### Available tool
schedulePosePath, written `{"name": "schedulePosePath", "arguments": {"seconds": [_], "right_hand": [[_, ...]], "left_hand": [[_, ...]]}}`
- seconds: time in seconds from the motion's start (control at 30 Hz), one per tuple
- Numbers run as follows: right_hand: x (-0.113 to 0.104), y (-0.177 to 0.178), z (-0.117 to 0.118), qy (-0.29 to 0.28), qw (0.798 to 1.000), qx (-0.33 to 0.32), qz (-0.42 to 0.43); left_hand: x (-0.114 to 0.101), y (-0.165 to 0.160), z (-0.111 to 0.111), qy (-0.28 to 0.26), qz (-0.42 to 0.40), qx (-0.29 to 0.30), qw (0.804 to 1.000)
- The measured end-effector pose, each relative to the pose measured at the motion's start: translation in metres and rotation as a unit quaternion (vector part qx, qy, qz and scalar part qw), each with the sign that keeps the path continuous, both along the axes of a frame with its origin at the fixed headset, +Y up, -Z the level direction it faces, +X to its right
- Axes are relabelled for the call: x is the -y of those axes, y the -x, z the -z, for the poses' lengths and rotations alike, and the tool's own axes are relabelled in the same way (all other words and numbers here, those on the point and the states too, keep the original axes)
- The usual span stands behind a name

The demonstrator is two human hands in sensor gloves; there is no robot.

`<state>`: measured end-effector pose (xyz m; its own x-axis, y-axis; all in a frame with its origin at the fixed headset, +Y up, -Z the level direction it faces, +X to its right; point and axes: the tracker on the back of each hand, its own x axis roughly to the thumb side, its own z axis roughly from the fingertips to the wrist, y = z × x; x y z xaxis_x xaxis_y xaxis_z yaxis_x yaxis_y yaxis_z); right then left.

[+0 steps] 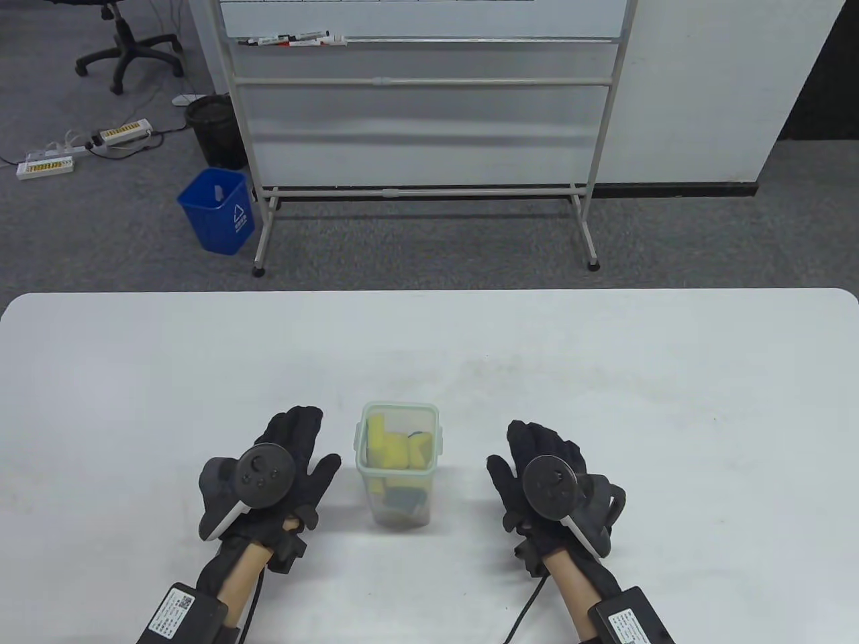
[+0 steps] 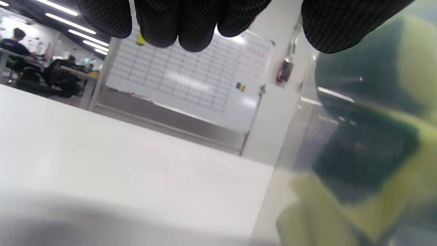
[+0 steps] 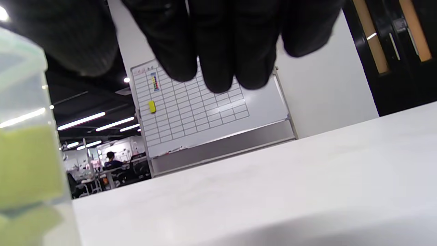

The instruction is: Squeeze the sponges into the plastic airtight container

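Observation:
A clear plastic container (image 1: pixel 398 469) stands upright on the white table (image 1: pixel 604 376), its top uncovered, with several yellow sponges (image 1: pixel 392 451) with dark green backing packed inside. My left hand (image 1: pixel 295 449) lies flat on the table just left of it, fingers straight, holding nothing. My right hand (image 1: pixel 537 456) lies flat just right of it, also holding nothing. In the left wrist view the container (image 2: pixel 358 153) fills the right side, below my fingertips (image 2: pixel 170 24). In the right wrist view the container (image 3: pixel 27 164) shows at the left edge under my fingers (image 3: pixel 218 44).
Beyond the table's far edge stand a rolling whiteboard (image 1: pixel 423 100), a blue bin (image 1: pixel 218 211), a black bin (image 1: pixel 215 131) and an office chair (image 1: pixel 127 47). No lid shows on the table.

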<state>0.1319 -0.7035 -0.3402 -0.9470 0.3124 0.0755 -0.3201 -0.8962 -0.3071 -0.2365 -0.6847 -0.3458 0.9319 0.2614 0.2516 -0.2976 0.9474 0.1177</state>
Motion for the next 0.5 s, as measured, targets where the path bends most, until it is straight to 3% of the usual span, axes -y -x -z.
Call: {"name": "schedulePosePath", "arguments": {"seconds": [0.1,0.5], "right_hand": [[0.005,0.002,-0.001,-0.004,1.0,-0.008,-0.028],[0.016,0.008,0.001,0.038,0.994,-0.018,-0.1]], "left_hand": [[0.004,-0.002,-0.006,-0.008,0.042,0.005,0.999],[0.018,-0.004,-0.008,0.002,0.059,0.009,0.998]]}}
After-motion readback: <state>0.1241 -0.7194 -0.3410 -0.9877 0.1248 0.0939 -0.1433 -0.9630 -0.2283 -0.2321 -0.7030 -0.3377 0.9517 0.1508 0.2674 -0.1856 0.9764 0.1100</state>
